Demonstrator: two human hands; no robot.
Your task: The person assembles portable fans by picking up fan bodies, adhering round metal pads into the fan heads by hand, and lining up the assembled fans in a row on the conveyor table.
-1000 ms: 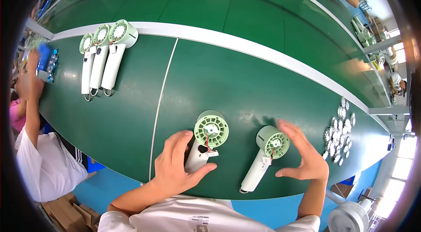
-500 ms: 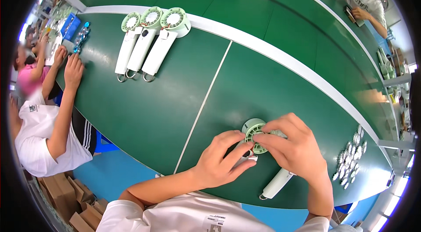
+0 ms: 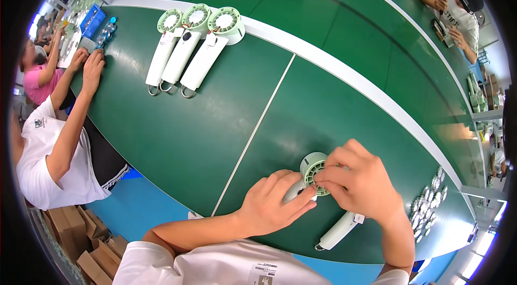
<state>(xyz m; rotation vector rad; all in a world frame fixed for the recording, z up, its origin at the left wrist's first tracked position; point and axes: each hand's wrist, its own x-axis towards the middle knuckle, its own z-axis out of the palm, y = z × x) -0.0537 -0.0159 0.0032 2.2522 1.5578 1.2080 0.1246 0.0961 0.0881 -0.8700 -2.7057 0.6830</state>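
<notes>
On the near part of the green table, a handheld fan has a pale green round head (image 3: 311,164) with a spoked grille. My left hand (image 3: 272,201) is closed round its whitish handle (image 3: 293,192), just below the head. My right hand (image 3: 361,180) comes in from the right, thumb and fingers pinched together against the grille. Whatever those fingertips hold is too small and covered to make out. Under the right wrist lies another white fan handle (image 3: 338,232) with a metal loop at its lower end; its upper end is hidden by my hand.
Three similar fans (image 3: 196,56) lie side by side at the far left. Many small white toothed parts (image 3: 428,204) are heaped at the right. A raised white strip (image 3: 344,77) edges the table. Co-workers sit at the left, one in a white shirt (image 3: 64,161), and across the table.
My left hand has closed in round the fan's handle, covering the dark and white piece with wires seen before. My right fingertips have shifted slightly on the grille. The whole view has shifted a little.
</notes>
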